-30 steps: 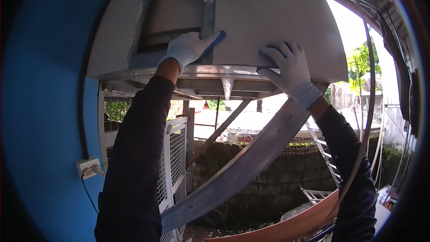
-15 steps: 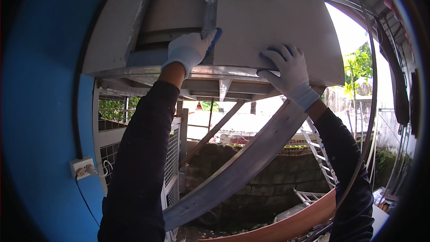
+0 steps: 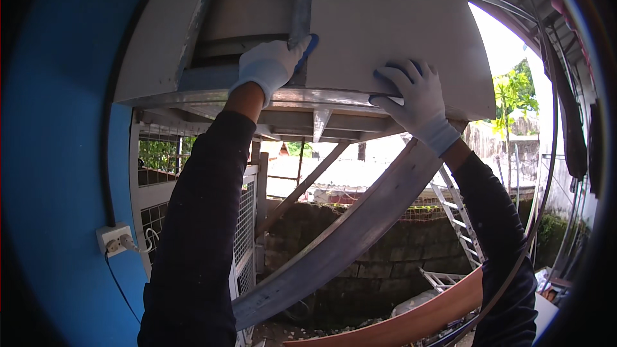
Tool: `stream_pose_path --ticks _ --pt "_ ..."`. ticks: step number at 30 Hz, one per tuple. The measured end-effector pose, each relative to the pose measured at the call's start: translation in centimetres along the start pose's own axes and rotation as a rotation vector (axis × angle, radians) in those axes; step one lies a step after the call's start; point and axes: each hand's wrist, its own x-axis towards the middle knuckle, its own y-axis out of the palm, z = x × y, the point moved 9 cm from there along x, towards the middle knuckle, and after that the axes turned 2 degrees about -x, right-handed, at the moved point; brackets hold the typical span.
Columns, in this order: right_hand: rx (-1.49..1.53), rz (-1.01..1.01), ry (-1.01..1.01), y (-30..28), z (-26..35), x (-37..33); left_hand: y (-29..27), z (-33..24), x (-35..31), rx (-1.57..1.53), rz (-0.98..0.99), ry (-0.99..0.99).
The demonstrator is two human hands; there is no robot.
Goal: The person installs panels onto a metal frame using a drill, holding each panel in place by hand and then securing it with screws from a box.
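A large light-grey panel (image 3: 392,26) covers the right part of a raised metal frame. An upright metal bar (image 3: 301,6) runs along the panel's left edge, beside an uncovered opening. At this bar's lower end is my left hand (image 3: 267,66), in a white glove with a blue palm. It is closed round the bar, and its far fingers are hidden. My right hand (image 3: 414,99), gloved alike, lies on the lower right of the panel. Its fingers are apart on the face, with the thumb near the panel's bottom edge (image 3: 347,98).
A blue wall (image 3: 58,122) with a white power socket (image 3: 114,239) stands at the left. Below the frame, a wide grey beam (image 3: 347,238) slants across. A ladder (image 3: 459,218), a brown curved board (image 3: 411,318) and a hanging cable (image 3: 546,173) are at the right.
The view has shifted slightly. My left hand sits a little farther left in the picture, still on the bar. My right hand stays on the panel in nearly the same pose.
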Motion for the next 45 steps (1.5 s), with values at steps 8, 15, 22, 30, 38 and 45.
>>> stream_pose_path --ticks 8,15,22,30,38,45 --pt "0.007 -0.001 0.005 -0.1 0.1 0.1 -0.2 -0.2 -0.1 0.040 -0.001 0.001" --pt "0.005 0.008 0.008 -0.1 0.0 0.1 -0.5 -1.2 -0.5 0.193 -0.029 0.106" --pt "0.013 0.038 0.033 -0.1 -0.2 0.0 -0.3 -0.7 -0.3 0.104 0.030 0.013" --pt "0.011 0.042 0.030 0.2 -0.2 0.0 0.6 -0.8 0.3 0.339 0.075 0.112" --pt "0.024 0.044 0.029 0.2 -0.4 -0.1 -0.1 -0.5 -0.1 0.153 0.067 -0.015" --pt "0.027 0.051 0.036 0.3 -0.4 -0.1 -0.3 -0.4 0.0 0.102 0.022 0.002"
